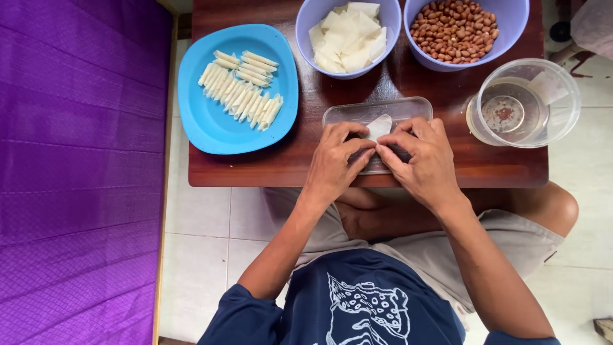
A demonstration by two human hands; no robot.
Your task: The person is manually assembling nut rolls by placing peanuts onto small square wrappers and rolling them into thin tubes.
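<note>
Dark, glossy brown wood makes up your low desk (447, 169), set on pale floor tiles with a purple quilted mattress (76, 166) along one side. Both your hands meet over the shallow clear plastic tray (357, 112) at the near edge. Your left hand (333, 156) and right hand (421, 156) are curled inward, thumbs and forefingers pinching the thin, pale, translucent pastry wrapper (379, 126), whose free corner pokes up between them.

Roll it well: keep both thumbs level so the tube stays even, press lightly so the sheet doesn't tear, and tuck the leading edge tight before you turn it. Whatever sits inside the fold is hidden by your fingers, so I cannot tell if it is filled.

That wrapper looks soft, matte and off-white, thin enough to bend without cracking. Matching squares are heaped in the lavender plastic bowl (306, 32) straight ahead; a second lavender bowl (517, 19) beside it holds red-brown peanuts (454, 30). Finished slim rolls (241, 89) lie in rows on the blue square plate (204, 124). A clear round container (525, 102) stands at the desk's right corner.
</note>
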